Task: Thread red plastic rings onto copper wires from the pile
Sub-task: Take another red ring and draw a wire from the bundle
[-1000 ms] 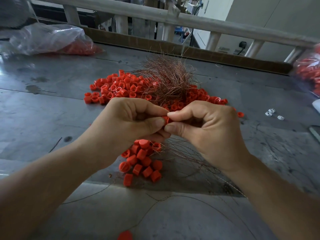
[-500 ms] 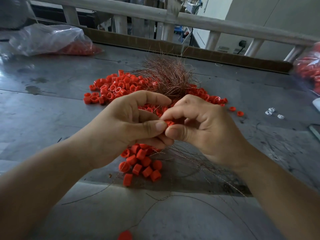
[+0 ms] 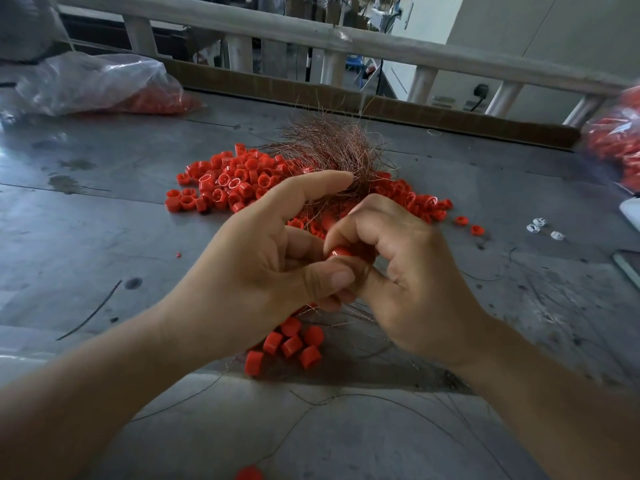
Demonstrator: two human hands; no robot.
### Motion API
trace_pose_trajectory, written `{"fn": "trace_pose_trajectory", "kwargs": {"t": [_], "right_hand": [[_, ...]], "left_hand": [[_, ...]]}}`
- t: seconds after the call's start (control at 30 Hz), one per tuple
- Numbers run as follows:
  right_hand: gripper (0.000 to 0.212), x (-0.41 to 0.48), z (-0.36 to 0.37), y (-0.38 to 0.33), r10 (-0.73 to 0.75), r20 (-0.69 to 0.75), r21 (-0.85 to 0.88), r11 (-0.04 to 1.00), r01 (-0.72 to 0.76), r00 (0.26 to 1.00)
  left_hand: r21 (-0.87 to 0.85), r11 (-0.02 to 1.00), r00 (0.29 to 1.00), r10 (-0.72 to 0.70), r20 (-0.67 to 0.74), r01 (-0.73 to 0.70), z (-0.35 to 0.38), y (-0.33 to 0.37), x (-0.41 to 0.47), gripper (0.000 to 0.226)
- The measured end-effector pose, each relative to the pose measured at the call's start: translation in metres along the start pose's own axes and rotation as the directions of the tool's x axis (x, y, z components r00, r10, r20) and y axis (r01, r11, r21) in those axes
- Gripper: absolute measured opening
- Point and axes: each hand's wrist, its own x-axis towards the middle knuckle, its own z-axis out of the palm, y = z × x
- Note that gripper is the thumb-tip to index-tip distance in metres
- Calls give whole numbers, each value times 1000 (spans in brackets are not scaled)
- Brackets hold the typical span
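Note:
My left hand [image 3: 263, 261] and my right hand [image 3: 408, 278] meet above the grey table [image 3: 86, 237]. My right hand pinches a red ring [image 3: 341, 252] between forefinger and thumb. My left thumb and curled fingers close against the same spot, with the forefinger stretched out straight; thin copper wires [image 3: 346, 315] trail from under the hands. Behind them lies a pile of red rings [image 3: 235, 183] with a tangled bunch of copper wires [image 3: 332, 150] on it. A cluster of threaded red rings [image 3: 291, 344] lies below my hands.
A clear bag of red rings [image 3: 100, 86] lies at the back left, another bag [image 3: 616, 140] at the right edge. Small white parts [image 3: 540, 228] sit right of the pile. Loose wire strands [image 3: 346, 403] cross the near table. A railing [image 3: 346, 43] borders the far side.
My hands have dropped slightly and turned. The left forefinger has lifted and straightened. The right hand has rolled so the ring shows under its forefinger.

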Motion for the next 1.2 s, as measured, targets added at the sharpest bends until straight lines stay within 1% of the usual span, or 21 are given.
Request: {"fn": "trace_pose_trajectory", "kwargs": {"t": [0.1,0.17,0.3,0.33,0.4,0.47,0.5,0.6,0.7,0.77,0.83,1.0,1.1,1.2], "right_hand": [[12,-1,1,0,-17,-22,-20,1000,17,1000],[12,0,0,1,-2,-29,13,1000,2,1000],[10,1,0,5,26,-55,47,999,-23,998],[13,1,1,5,25,-56,58,998,-22,998],[25,1,0,3,30,-40,85,996,-27,999],[36,1,-2,0,73,-2,129,989,-72,997],[34,2,-2,0,100,14,156,983,-101,995],[15,3,-6,2,128,22,200,971,-129,992],[12,4,-11,2,135,-7,118,984,-134,991],[15,5,-17,2,154,-35,49,987,-152,987],[16,6,-22,4,182,-47,2,983,-182,982],[17,6,-25,4,212,-17,-56,976,-212,977],[19,4,-21,4,231,11,-87,969,-229,973],[16,4,-17,8,293,104,-206,941,-267,950]], "left_hand": [[-2,1000,1000,-3,17,3,1,2,0,59],[-8,1000,1000,-7,18,7,1,3,1,61],[-61,996,998,-59,12,60,-1,5,4,53],[-67,995,997,-71,-11,71,-2,5,5,49],[-75,994,993,-91,-77,85,-4,6,7,40],[-124,989,991,-93,-97,81,-6,8,7,40],[-154,986,992,-86,-91,71,-8,9,8,42],[-205,977,992,-76,-105,54,-12,12,9,45],[-216,975,986,-90,-138,58,-14,13,10,46],[-230,972,984,-83,-158,45,-17,13,11,38],[-234,972,980,-76,-186,30,-20,14,12,34],[-187,979,958,-123,-257,76,-24,12,12,26],[-94,986,917,-162,-365,137,-28,8,14,18],[-50,983,842,-179,-510,178,-37,4,18,23]]}}
